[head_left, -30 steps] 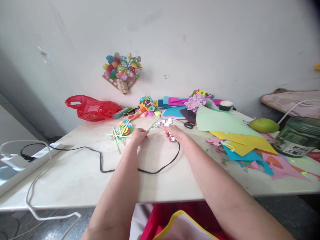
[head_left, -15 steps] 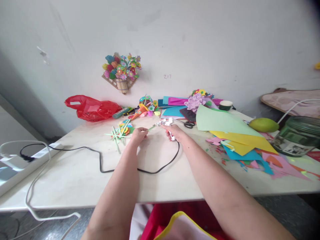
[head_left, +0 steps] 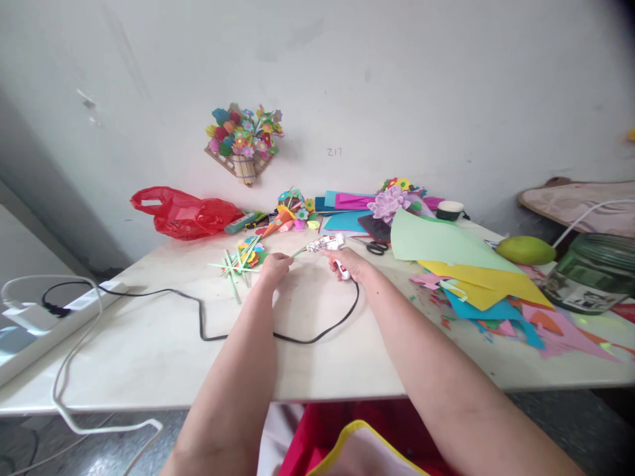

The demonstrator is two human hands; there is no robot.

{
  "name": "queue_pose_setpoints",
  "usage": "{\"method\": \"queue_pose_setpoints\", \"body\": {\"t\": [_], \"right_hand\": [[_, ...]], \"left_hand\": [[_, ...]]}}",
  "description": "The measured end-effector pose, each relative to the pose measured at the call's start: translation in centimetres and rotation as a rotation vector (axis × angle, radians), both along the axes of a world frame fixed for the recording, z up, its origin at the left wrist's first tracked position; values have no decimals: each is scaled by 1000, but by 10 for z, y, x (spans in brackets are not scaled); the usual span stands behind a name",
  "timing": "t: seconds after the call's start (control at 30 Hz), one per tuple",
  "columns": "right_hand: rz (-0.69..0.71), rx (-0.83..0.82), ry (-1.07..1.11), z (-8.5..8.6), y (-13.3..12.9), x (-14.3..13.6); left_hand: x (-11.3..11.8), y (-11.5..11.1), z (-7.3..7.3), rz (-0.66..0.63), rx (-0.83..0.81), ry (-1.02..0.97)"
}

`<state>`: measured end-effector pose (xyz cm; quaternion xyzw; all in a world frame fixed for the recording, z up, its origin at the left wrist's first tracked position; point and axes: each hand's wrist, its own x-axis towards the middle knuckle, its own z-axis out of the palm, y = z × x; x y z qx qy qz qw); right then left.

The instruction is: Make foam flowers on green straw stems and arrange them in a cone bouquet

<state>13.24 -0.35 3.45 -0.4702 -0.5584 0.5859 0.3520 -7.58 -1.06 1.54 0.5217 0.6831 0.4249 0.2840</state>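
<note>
My right hand [head_left: 347, 264] is wrapped round the handle of a white glue gun [head_left: 331, 243], whose nozzle points left. A black cord [head_left: 310, 341] runs from the handle. In my left hand [head_left: 276, 268] a thin green paper strip [head_left: 299, 252] is pinched, its free end close to the nozzle; whether they touch I cannot tell. Left of my left hand, several pale green strips [head_left: 233, 272] lie crossed beside colourful paper flowers [head_left: 253, 251].
At the left are a white power strip [head_left: 84, 305] and a red plastic bag [head_left: 191, 215]. Black scissors [head_left: 377, 248], coloured sheets [head_left: 441, 241], paper scraps, a green fruit [head_left: 526, 250] and a glass jar [head_left: 592, 271] lie to the right.
The whole view has shifted very slightly. Both hands keep nearly the same pose, with the strip and glue gun still held.
</note>
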Motion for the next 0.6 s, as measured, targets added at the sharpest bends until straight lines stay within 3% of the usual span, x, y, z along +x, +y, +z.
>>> {"method": "queue_pose_setpoints", "body": {"t": [0.6], "right_hand": [[-157, -9, 30, -5, 7, 0]], "left_hand": [[5, -4, 4, -35, 42, -30]]}}
